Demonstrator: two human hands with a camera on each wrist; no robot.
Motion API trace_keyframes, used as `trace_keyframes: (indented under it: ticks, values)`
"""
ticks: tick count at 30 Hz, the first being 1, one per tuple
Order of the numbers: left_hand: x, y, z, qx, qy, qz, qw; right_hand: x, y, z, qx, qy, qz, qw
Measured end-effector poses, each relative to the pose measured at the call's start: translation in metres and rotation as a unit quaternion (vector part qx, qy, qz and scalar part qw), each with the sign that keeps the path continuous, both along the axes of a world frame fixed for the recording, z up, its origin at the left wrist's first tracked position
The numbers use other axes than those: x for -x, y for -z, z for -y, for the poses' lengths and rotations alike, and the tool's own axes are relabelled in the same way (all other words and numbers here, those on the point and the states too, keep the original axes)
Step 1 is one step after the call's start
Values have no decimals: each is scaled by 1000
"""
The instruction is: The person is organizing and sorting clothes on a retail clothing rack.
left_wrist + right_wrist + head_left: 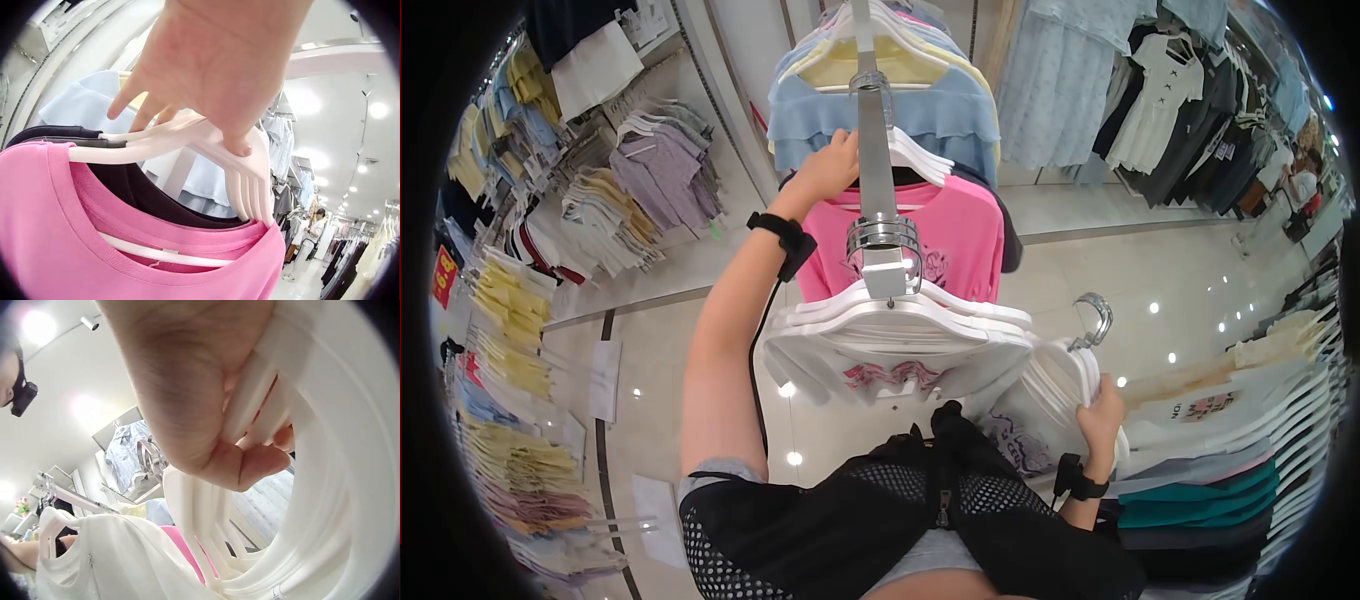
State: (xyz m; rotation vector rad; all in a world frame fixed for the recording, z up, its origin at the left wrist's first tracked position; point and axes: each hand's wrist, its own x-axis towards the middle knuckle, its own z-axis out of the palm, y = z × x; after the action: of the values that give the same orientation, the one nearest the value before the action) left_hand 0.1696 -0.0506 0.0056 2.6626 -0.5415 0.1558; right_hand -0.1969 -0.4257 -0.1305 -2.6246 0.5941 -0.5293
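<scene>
My left hand (832,165) reaches to the left side of the metal rail (874,165). In the left wrist view its straight, spread fingers and its thumb touch a bunch of white hangers (169,139). A pink top (970,225) hangs frontmost there, with dark garments (134,187) behind. At lower right, my right hand (1103,415) grips a bundle of white hangers (1055,380), their metal hooks (1095,318) off the rail. A white printed top (1012,432) hangs from that bundle. White tops (820,365) hang on more hangers at the rail's near end.
Light-blue tops (880,115) hang farther along the rail. Racks of yellow and pastel clothes (510,370) line the left. Close on the right stands another rack, with teal garments (1195,500). A tiled floor (1160,280) surrounds the rail, and a person (309,234) stands in the distance.
</scene>
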Motion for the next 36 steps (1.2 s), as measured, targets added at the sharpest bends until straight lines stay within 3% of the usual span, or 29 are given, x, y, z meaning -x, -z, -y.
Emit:
trace_keyframes:
  ticks: [3, 5, 9, 11, 13, 16, 19, 21, 23, 24, 27, 28, 31, 36]
  values:
    - [-11, 14, -4, 40, 16, 15, 999, -18, -12, 6, -32, -43, 10, 999]
    - [15, 2, -6, 21, -2, 40, 999, -42, -18, 7, -30, -92, 17, 995]
    - [70, 12, -32, 27, 206, 148, 967, -90, -42, 19, 7, -128, 16, 992]
    - [82, 13, -41, -55, 213, 22, 975, -106, -55, 26, 32, -171, 59, 983]
    - [139, -21, -35, 3, 202, -137, 970, -132, -91, 32, 31, -211, 47, 976]
    - [176, -28, -40, 53, 238, -135, 960, -156, -117, 32, -4, -232, -6, 973]
    - [194, -23, -57, 59, 231, -150, 960, -176, -143, 22, 70, -305, 48, 949]
    - [211, -23, -55, 81, 211, -134, 965, -192, -153, 14, 85, -397, 118, 906]
    - [222, -22, -44, 49, 216, -71, 972, -198, -155, 12, 72, -402, 107, 906]
    - [226, -14, -37, 93, 204, -60, 973, -202, -163, 5, 91, -433, 110, 890]
    - [233, 4, -31, 90, 124, -94, 984, -218, -180, -15, 118, -486, 109, 859]
    - [232, 6, -30, 101, 137, -70, 983, -224, -185, -20, 133, -502, 108, 848]
    - [239, 34, -29, 122, 69, -41, 989, -241, -197, -46, 90, -530, 155, 829]
    - [241, 40, -17, 165, 40, 3, 986, -249, -193, -76, 14, -547, 155, 823]
